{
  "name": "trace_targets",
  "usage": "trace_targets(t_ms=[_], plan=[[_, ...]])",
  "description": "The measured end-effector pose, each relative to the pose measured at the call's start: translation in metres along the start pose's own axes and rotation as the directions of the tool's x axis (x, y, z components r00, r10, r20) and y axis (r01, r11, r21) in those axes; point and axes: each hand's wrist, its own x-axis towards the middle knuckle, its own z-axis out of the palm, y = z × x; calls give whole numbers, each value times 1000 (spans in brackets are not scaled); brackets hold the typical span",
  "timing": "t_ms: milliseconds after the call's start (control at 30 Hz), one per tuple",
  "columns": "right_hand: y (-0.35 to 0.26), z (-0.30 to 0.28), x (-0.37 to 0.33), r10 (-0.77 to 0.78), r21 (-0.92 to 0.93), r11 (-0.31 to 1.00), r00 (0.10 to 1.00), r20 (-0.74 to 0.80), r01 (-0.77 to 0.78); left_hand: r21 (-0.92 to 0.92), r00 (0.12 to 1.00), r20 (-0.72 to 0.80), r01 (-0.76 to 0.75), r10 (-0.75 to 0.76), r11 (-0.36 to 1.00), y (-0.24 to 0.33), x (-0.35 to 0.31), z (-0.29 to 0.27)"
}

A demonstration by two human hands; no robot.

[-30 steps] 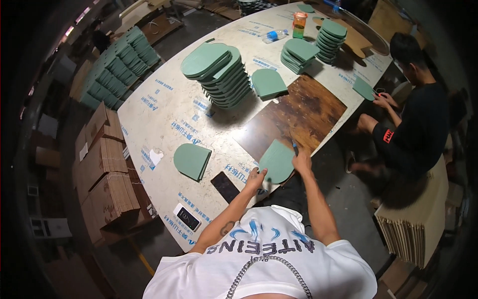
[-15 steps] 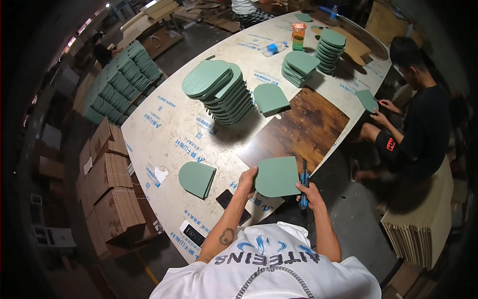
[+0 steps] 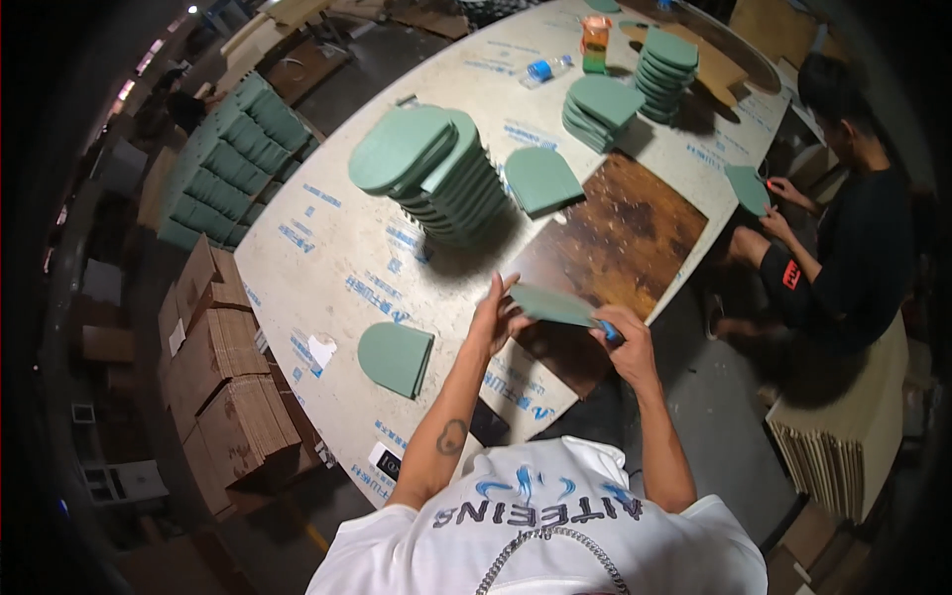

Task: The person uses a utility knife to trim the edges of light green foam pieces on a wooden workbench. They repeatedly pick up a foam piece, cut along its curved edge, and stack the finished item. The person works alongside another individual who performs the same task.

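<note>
I hold a flat green arch-shaped pad [image 3: 551, 304] level above the table's near edge. My left hand [image 3: 493, 319] grips its left end, fingers spread along the rim. My right hand [image 3: 622, 340] pinches its right end and also holds a small blue tool [image 3: 607, 331]. One single green pad [image 3: 395, 358] lies on the table to the left of my left hand. A tall fanned stack of the same pads [image 3: 429, 169] stands farther back, with another loose pad [image 3: 540, 181] beside it.
A brown board [image 3: 621, 235] covers part of the pale table [image 3: 327, 238]. Two more pad stacks [image 3: 601, 107] stand at the far end near a bottle and an orange cup. A seated person [image 3: 843, 238] works at the right. Cardboard boxes [image 3: 226, 372] sit left.
I have raised the green pad and tipped it from facing up to nearly edge-on and level. Both hands have shifted right and up along the table edge.
</note>
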Motion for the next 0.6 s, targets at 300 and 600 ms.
trace_targets(t_ms=[300,600], plan=[[89,4,-74,496,74,868,866,-63,-492,512,938,-30,-282,345,811,-89,96,-42],[109,3,-161,884,400,461,448,-132,-792,808,743,524,-278,417,-519,-125,91,4]])
